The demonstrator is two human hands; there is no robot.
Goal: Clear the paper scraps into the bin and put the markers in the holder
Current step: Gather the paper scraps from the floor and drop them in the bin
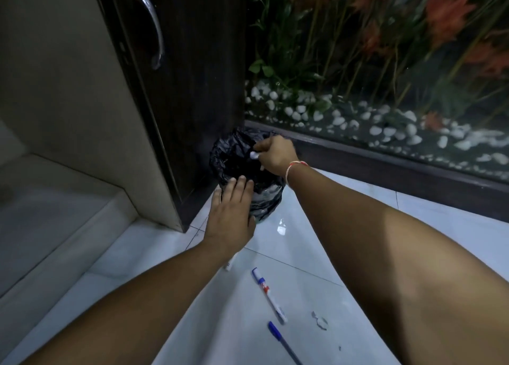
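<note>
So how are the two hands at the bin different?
The right hand is curled, pinching a white crumpled paper scrap over the black bag-lined bin; the left hand is flat with straight fingers and holds nothing. The right hand is over the bin's opening; the left hand is at its near rim. Both reach toward the bin.

Both forearms were bare from the lower edge of the picture up to the wrists, with no sleeve showing on either; the left hand wore no ring or band that could be seen; the right hand had a thin thread bracelet round its wrist, pale strands with a touch of red and orange; fingernails on the left were short and plain.
</note>
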